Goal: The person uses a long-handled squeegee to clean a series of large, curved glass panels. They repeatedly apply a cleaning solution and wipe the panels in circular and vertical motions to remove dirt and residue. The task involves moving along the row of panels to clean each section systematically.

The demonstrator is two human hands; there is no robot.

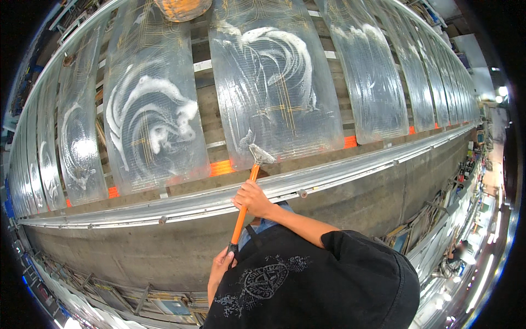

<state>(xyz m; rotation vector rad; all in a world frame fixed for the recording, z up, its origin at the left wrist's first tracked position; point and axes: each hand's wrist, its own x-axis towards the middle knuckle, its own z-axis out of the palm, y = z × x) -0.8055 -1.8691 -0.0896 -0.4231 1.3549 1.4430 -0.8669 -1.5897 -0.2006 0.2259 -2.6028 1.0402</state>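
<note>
Both my hands are closed round one orange-handled tool. My right hand grips the shaft about midway. Lower down, my left hand holds the black grip at its end. The tool's flat, pale triangular head rests at the near edge of a clear glass-like panel; its exact kind is unclear. White foam lies in curved streaks over that panel. To its left, another clear panel carries thick foam swirls.
A long metal rail runs along the panels' near ends, between them and me. Similar panels stretch away on both sides, with orange strips in gaps between them. An orange rounded object sits at the far edge. Grey floor lies below the rail.
</note>
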